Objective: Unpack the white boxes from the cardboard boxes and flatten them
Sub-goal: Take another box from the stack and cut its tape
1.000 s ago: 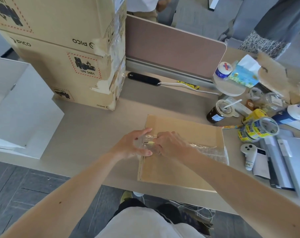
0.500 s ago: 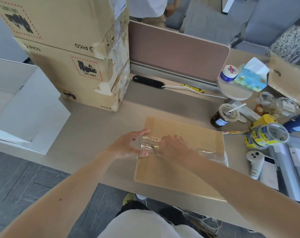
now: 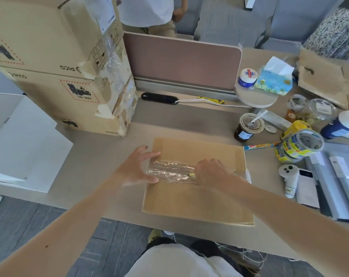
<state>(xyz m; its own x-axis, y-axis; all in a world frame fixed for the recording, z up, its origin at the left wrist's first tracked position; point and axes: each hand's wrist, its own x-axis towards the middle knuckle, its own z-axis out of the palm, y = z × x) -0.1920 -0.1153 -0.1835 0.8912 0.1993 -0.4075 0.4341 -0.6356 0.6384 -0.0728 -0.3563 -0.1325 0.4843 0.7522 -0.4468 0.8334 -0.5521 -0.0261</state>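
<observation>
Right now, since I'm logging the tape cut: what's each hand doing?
Left hand: open, fingers spread, pressing the cardboard box.
Right hand: closed on a small yellow-tipped tool at the clear tape.

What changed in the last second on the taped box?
The right hand, gripping a small yellow-tipped tool, slid right along the tape, away from the left hand; crinkled tape now shows between them. Unchanged: the left hand presses flat on the left end of the box, the box lies on the desk, and the stacked cartons are untouched.
</observation>
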